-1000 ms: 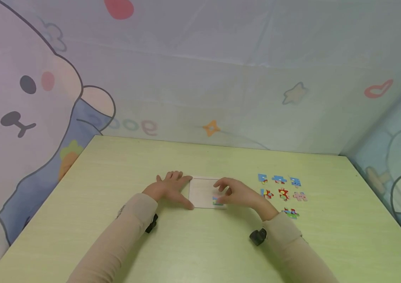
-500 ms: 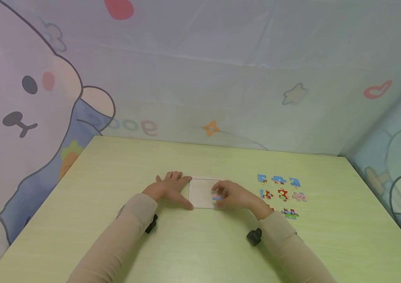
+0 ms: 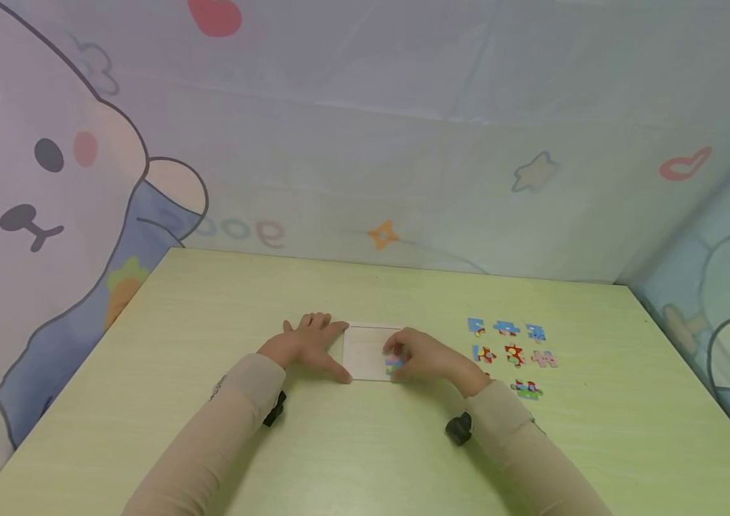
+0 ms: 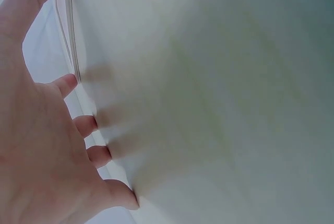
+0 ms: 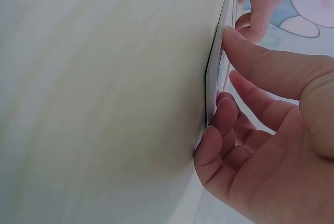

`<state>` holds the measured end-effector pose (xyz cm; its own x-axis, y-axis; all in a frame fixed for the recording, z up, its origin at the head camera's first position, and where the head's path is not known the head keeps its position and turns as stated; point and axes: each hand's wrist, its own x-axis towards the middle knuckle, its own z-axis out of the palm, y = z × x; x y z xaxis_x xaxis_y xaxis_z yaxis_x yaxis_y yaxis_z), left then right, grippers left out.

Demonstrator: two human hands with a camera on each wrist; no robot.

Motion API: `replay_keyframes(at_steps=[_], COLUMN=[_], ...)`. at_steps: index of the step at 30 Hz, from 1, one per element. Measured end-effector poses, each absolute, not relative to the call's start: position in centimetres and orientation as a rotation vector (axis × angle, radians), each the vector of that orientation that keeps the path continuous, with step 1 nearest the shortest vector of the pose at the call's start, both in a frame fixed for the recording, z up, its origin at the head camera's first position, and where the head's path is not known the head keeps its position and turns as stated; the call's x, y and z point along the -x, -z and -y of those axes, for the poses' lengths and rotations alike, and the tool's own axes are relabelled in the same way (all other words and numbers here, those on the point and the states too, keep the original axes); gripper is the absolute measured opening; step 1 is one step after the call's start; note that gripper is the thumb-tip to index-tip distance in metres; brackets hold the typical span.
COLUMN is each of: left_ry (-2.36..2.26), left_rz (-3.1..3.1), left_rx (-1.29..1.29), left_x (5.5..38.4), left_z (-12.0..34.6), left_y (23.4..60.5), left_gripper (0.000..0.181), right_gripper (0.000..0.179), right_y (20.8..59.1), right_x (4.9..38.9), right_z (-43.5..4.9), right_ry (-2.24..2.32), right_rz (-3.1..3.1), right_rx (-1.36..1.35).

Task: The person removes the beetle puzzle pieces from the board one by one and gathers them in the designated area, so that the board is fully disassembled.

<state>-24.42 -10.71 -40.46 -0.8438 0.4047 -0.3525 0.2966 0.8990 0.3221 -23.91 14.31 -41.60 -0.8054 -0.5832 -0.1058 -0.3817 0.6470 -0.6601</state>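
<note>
A white puzzle board (image 3: 366,351) with a thin dark outline lies flat on the table. My left hand (image 3: 309,345) is spread at its left side, thumb and index finger touching the left corners. In the left wrist view the fingertips of the left hand (image 4: 47,125) rest on the tabletop and the board's edge. My right hand (image 3: 428,356) curls over the board's right side, its thumb and fingers around a small jigsaw piece (image 3: 394,364) in blue, pink and green. In the right wrist view the right hand's (image 5: 271,135) thumb lies against the board's edge; the piece is hidden there.
Several loose jigsaw pieces lie in rows on the right of the table, among them a red one (image 3: 514,355), a pink one (image 3: 545,359) and a green-and-red one (image 3: 526,389). The right wrist partly covers another. A printed cloth (image 3: 442,143) hangs behind the table (image 3: 365,444).
My right hand has shifted slightly left over the board, and pink and blue colour now shows between its thumb and fingers. The left hand has stayed in place.
</note>
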Motion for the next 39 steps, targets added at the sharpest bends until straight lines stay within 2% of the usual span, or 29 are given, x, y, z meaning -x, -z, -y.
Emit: replay_keyframes(at_steps=[13, 39], left_ry=[-0.378, -0.354], left_rz=[-2.645, -2.650], left_rx=[-0.512, -0.527], left_x=[24.47, 24.57], left_z=[10.66, 10.76], left_y=[40.39, 40.50], left_gripper=[0.103, 0.103], right_gripper=[0.033, 0.012], right_y=[41.45, 41.22], right_x=[24.01, 23.90], right_z=[-14.13, -14.29], right_ry=[0.869, 0.882], right_rz=[-2.566, -2.541], right_rx=[0.783, 0.813])
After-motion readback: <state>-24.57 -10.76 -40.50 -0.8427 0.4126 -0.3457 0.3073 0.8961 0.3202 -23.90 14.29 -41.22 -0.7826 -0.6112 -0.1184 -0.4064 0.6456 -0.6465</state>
